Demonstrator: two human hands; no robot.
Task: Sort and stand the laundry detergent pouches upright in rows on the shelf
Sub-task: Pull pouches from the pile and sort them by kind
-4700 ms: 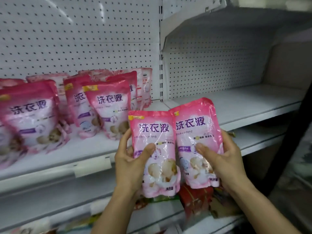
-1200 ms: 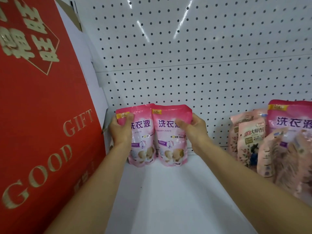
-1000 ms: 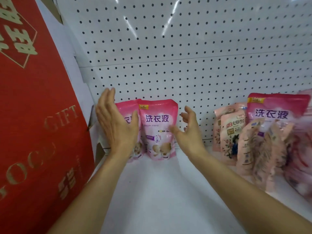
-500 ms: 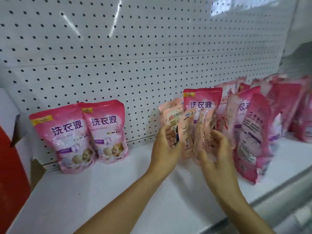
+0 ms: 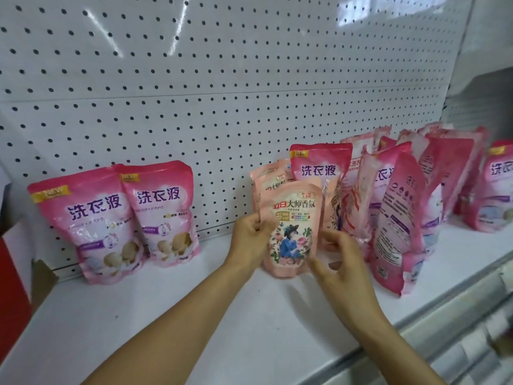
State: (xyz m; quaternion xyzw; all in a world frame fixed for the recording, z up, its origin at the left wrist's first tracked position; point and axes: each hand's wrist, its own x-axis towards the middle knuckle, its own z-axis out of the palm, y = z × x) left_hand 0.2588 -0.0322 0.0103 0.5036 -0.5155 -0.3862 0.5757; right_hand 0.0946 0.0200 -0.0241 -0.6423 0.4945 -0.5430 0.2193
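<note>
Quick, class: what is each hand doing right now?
Left hand: grips the peach pouch by its left edge.
Right hand: curled at the pouch's right edge; grip cannot be told.
</note>
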